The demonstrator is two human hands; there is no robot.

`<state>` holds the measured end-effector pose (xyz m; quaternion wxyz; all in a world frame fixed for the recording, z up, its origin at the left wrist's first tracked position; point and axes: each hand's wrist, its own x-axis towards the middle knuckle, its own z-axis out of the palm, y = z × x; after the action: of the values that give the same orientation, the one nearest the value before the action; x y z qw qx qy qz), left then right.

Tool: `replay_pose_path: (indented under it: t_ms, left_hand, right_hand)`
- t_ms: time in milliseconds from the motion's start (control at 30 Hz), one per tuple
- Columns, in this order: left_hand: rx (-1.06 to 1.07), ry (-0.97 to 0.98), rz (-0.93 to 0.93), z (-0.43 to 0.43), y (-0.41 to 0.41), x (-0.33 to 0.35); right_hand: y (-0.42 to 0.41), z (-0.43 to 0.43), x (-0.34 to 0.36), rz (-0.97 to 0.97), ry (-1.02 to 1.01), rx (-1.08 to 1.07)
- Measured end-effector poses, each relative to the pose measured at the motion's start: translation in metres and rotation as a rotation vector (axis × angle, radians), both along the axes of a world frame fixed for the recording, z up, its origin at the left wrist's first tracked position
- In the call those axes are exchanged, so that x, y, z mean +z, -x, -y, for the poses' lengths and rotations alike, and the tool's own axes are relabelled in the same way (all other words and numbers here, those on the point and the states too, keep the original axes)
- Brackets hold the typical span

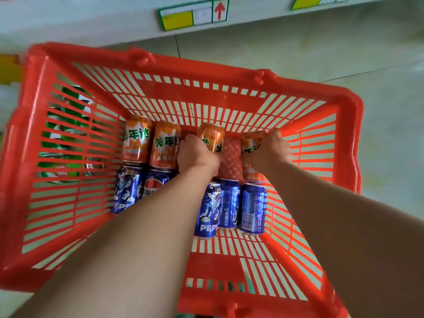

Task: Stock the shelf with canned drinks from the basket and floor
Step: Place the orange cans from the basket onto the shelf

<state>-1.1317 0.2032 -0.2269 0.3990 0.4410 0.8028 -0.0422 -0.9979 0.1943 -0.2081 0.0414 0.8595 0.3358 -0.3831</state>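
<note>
Barely begun, I judge: red slatted plastic basket [206,66] holds blue metal cans [252,207]; left hand [197,154] grips one orange metal can [212,136], right hand [267,150] another orange can [251,144]

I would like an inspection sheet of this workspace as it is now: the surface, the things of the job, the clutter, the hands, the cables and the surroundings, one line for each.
Surface: pale tiled floor beneath the red basket.
Job's things: four orange cans in the far row and at least five blue cans in the near row inside the basket; green cans outside it, seen through its left wall.
Clutter: nothing seen.
Hands: left hand grips the third orange can; right hand grips the fourth orange can.
Cables: nothing seen.
Surroundings: white shelf edge with a price label holder.
</note>
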Motion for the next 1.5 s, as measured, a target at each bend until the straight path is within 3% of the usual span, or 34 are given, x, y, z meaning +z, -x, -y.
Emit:
replay_pose_path:
  t_ms: [400,833,1133,1500]
  left_hand:
    - [-0.003,-0.092,0.067,-0.002,0.034,0.217]
    - [0.198,-0.306,0.179,-0.001,0.064,0.485]
    - [0.247,-0.388,0.215,0.014,0.105,0.59]
    - [0.339,-0.548,0.273,0.022,0.165,0.673]
  right_hand:
    - [0.012,0.003,0.202,-0.134,-0.151,-0.008]
    - [0.039,-0.003,0.462,-0.187,-0.387,0.004]
    - [0.058,0.004,0.58,-0.25,-0.491,0.099]
    - [0.109,-0.01,0.659,-0.202,-0.571,0.286]
